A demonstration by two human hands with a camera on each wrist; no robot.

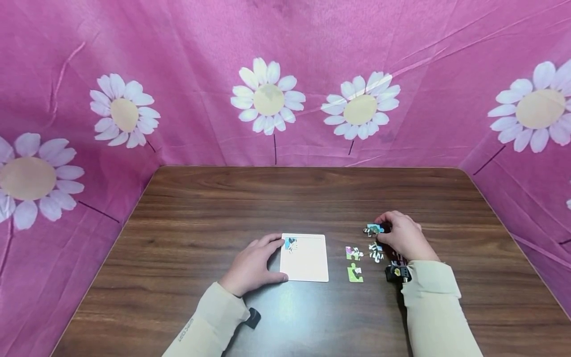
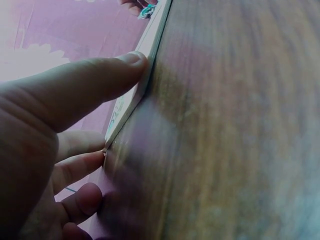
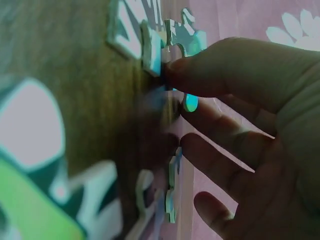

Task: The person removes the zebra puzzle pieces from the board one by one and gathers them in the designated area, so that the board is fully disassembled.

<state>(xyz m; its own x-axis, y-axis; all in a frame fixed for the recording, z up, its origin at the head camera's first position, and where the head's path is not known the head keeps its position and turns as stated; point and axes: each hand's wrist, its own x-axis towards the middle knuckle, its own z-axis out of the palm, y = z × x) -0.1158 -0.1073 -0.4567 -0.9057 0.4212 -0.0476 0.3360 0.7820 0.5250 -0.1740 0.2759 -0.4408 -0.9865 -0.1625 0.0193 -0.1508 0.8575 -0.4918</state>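
Cream sleeves (image 1: 439, 317) are sitting nearest the head camera, forearms lying over the wood-grain table (image 1: 214, 208). Right hand (image 1: 406, 238): grip is pinching a blue-and-dark jigsaw piece (image 1: 374, 228) between thumb and index finger; right wrist view is showing a blue tab poking out by the fingertip. Can't tell if it's fully off the table. That piece is sitting at the far end of the loose group, to the right of the white square puzzle tray (image 1: 308, 263) and apart from it. Left hand (image 1: 254, 265): grip is spread apart, not clamped; thumb is touching the tray's near-left corner, fingers are touching the far-left one, so the tray looks braced. A blue, black and white corner piece (image 1: 291, 245) is lying in the tray's far-left corner. Loose between tray and right hand: a pink-and-green piece (image 1: 351, 255), a green piece (image 1: 352, 277) and a black-and-white piece (image 1: 376, 257) are lying flat. Handling, my read: pieces are looking thin, light and stiff, printed face probably a bit slick. Necks of the tabs are likely the fragile bit, so best hold is opposite edges of the body, not a tab. Flat ones will be awkward to lift; fingernail under an edge should help. Tray is looking light and stiff too, likely to skate if pushed; hold it by its outer edge.
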